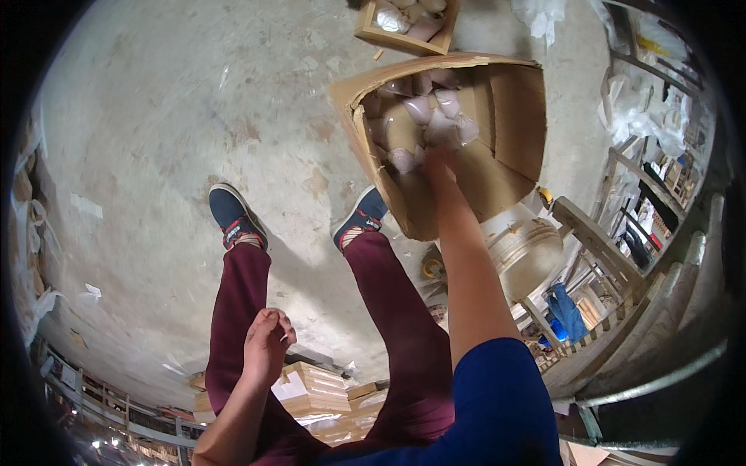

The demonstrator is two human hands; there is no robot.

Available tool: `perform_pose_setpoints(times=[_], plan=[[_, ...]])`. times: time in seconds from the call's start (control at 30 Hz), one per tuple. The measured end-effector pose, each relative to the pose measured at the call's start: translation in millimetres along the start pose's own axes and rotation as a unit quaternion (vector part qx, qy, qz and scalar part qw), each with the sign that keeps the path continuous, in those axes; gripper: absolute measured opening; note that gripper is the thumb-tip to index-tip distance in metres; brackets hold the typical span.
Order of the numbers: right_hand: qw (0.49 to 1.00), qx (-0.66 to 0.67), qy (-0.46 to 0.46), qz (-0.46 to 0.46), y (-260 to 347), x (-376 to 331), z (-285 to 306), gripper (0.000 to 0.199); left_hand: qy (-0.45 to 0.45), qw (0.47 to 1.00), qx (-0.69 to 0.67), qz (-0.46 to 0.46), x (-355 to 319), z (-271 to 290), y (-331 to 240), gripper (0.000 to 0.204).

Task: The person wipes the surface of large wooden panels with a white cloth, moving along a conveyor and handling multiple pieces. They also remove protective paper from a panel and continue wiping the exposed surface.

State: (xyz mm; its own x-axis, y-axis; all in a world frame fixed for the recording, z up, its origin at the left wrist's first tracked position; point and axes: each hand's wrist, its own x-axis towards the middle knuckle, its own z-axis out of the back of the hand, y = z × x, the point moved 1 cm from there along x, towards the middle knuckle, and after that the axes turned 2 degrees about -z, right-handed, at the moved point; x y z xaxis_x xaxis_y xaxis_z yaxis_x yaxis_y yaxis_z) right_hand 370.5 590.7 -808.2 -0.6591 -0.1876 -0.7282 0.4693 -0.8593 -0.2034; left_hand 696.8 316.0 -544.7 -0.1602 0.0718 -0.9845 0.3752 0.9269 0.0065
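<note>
- my right hand [441, 161] reaches among bags [441, 126] in the far-right carton [521, 116]; grip hidden, can't tell
- my left hand [268, 334], near left, loosely curls, seemingly empty
- lifting likely calls for gentleness

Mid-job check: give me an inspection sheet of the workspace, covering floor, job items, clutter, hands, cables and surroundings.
Surface: grey floor, stained.
Job's things: open cardboard box with small, pale pinkish bags inside.
Clutter: pale scraps on the floor; crumpled clear plastic at right.
Right hand: reaches into the box at the bags; grip unclear.
Left hand: fingers curled, no object visible in it.
Cables: nothing seen.
Surroundings: wooden tray of similar bags beyond the box; whitish bucket beside it.
</note>
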Motion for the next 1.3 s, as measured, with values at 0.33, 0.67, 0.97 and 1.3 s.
perform_pose_setpoints(times=[0.33,0.67,0.97,1.3], plan=[[0.479,0.872,0.088,-0.057,20.5,-164.1,95.0,0.029,0.007,0.985,0.163,-0.059,-7.9,3.2,29.3,0.007],[0.573,0.802,0.14,0.094,131.6,-331.0,206.4,0.048,0.142,0.967,0.132,-0.166,-91.6,-137.3,-42.9,0.047],[0.75,0.646,0.037,0.135,145.1,-437.4,275.0,0.036,0.104,0.977,0.093,-0.159,-159.3,-78.4,-75.7,0.031],[0.624,0.776,0.068,-0.054,122.8,-408.3,226.2,0.028,0.127,0.966,0.21,-0.087,-157.6,-90.6,-75.4,0.035]])
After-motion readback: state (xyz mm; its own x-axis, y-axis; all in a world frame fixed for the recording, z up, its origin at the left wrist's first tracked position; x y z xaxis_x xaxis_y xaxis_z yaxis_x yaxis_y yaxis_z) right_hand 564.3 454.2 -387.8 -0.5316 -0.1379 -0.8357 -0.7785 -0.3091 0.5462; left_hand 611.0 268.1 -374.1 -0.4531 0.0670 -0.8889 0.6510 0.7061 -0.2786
